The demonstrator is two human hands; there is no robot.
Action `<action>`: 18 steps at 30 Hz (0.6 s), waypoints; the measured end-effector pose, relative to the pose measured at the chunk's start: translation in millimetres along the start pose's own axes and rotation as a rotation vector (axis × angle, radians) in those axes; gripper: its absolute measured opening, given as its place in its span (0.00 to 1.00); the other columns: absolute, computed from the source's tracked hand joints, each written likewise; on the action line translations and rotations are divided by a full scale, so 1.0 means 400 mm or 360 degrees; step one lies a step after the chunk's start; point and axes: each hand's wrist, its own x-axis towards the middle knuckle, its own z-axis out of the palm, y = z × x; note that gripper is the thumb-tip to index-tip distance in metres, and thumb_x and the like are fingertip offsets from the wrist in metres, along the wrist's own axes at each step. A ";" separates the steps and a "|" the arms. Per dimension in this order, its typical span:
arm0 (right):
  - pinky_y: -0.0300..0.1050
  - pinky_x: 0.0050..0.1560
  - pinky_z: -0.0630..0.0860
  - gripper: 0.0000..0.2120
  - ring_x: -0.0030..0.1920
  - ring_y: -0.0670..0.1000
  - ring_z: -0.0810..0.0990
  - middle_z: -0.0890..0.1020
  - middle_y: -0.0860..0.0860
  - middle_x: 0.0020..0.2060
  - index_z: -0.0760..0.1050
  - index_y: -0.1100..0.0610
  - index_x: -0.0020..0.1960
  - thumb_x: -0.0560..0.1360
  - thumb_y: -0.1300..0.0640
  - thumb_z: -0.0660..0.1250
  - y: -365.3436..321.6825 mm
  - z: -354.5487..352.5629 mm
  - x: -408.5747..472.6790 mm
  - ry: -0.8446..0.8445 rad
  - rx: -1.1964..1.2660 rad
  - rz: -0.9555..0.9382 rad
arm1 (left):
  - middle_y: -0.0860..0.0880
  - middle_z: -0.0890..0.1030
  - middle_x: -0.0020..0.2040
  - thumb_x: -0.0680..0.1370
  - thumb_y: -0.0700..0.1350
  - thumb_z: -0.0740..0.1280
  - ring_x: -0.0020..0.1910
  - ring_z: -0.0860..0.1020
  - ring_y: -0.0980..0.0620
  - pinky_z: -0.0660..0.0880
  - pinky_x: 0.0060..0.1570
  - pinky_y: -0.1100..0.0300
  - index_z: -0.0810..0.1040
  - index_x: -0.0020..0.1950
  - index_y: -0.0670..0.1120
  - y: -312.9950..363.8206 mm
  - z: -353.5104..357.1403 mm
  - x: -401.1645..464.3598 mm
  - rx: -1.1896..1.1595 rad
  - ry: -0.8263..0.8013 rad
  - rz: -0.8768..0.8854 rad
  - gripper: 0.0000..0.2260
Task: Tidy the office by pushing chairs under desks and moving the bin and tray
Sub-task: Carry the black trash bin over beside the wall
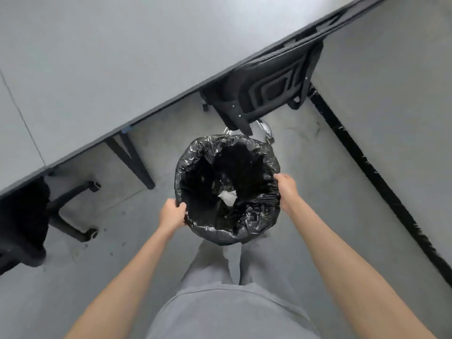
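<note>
bin [227,231] between left hand [172,214] and right hand [286,189]

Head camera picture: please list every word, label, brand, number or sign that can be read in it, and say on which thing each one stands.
None: no readable text shows anywhere in this view.
Bin with black liner: no print visible.
White paper scrap inside the bin: blank as far as can be seen.
Chair back: only a moulded pattern, no letters.
Desk top: plain grey.
Black floor strip: scuffed, no markings.
</note>
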 end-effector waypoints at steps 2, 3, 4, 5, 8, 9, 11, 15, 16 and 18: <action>0.52 0.53 0.72 0.07 0.47 0.55 0.73 0.75 0.58 0.47 0.71 0.59 0.52 0.76 0.61 0.58 0.050 -0.069 -0.050 0.0073 0.0167 -0.0042 | 0.44 0.76 0.39 0.75 0.41 0.59 0.42 0.78 0.42 0.80 0.40 0.51 0.68 0.39 0.44 0.010 0.002 -0.022 0.0114 -0.0070 0.0169 0.05; 0.51 0.52 0.73 0.08 0.47 0.55 0.73 0.75 0.57 0.46 0.71 0.60 0.52 0.75 0.61 0.58 0.073 -0.103 -0.078 0.0121 0.0252 -0.0053 | 0.45 0.75 0.39 0.75 0.42 0.60 0.43 0.77 0.42 0.79 0.44 0.48 0.68 0.39 0.44 0.018 0.007 -0.031 0.0174 -0.0097 0.0251 0.05; 0.51 0.52 0.74 0.08 0.47 0.54 0.75 0.76 0.56 0.46 0.72 0.61 0.53 0.76 0.62 0.58 0.097 -0.135 -0.112 0.0179 0.0354 -0.0061 | 0.47 0.74 0.38 0.75 0.42 0.60 0.43 0.76 0.43 0.79 0.46 0.47 0.69 0.40 0.43 0.028 0.013 -0.042 0.0237 -0.0122 0.0328 0.04; 0.49 0.49 0.75 0.08 0.46 0.53 0.75 0.77 0.55 0.45 0.72 0.61 0.54 0.77 0.62 0.57 0.123 -0.165 -0.148 0.0237 0.0466 -0.0067 | 0.48 0.73 0.37 0.76 0.42 0.61 0.42 0.75 0.45 0.79 0.47 0.48 0.70 0.43 0.42 0.037 0.023 -0.061 0.0294 -0.0153 0.0398 0.04; 0.41 0.37 0.70 0.08 0.40 0.48 0.75 0.76 0.50 0.39 0.72 0.57 0.44 0.78 0.64 0.56 0.213 -0.250 -0.254 0.0397 0.0769 -0.0084 | 0.49 0.71 0.37 0.77 0.41 0.61 0.37 0.71 0.52 0.78 0.42 0.53 0.71 0.47 0.39 0.052 0.063 -0.127 0.0449 -0.0286 0.0631 0.04; 0.41 0.36 0.70 0.09 0.39 0.47 0.75 0.76 0.50 0.38 0.72 0.56 0.42 0.78 0.64 0.56 0.249 -0.276 -0.286 0.0456 0.0877 -0.0078 | 0.49 0.71 0.37 0.77 0.41 0.61 0.36 0.71 0.53 0.77 0.40 0.54 0.71 0.47 0.39 0.058 0.078 -0.151 0.0489 -0.0338 0.0706 0.04; 0.42 0.38 0.72 0.09 0.40 0.49 0.76 0.77 0.52 0.40 0.73 0.58 0.45 0.78 0.65 0.56 0.320 -0.322 -0.344 0.0566 0.1092 -0.0051 | 0.48 0.73 0.39 0.78 0.41 0.61 0.38 0.72 0.51 0.76 0.36 0.59 0.71 0.46 0.40 0.068 0.114 -0.192 0.0604 -0.0433 0.0846 0.04; 0.43 0.39 0.74 0.10 0.39 0.50 0.77 0.78 0.54 0.39 0.74 0.60 0.45 0.77 0.67 0.55 0.460 -0.404 -0.458 0.0776 0.1486 0.0013 | 0.50 0.75 0.39 0.77 0.43 0.62 0.43 0.77 0.45 0.78 0.43 0.51 0.72 0.47 0.42 0.082 0.203 -0.277 0.0886 -0.0619 0.1067 0.04; 0.43 0.38 0.74 0.09 0.38 0.50 0.76 0.77 0.54 0.39 0.73 0.61 0.46 0.77 0.67 0.55 0.493 -0.424 -0.485 0.0834 0.1580 0.0022 | 0.50 0.76 0.40 0.77 0.44 0.63 0.44 0.78 0.44 0.78 0.46 0.48 0.72 0.47 0.43 0.084 0.231 -0.300 0.0973 -0.0672 0.1120 0.04; 0.42 0.35 0.73 0.08 0.37 0.49 0.76 0.77 0.54 0.38 0.73 0.62 0.50 0.77 0.67 0.55 0.564 -0.462 -0.535 0.0963 0.1739 0.0042 | 0.48 0.78 0.42 0.77 0.45 0.63 0.45 0.79 0.44 0.77 0.49 0.46 0.73 0.47 0.43 0.085 0.293 -0.349 0.1141 -0.0768 0.1197 0.05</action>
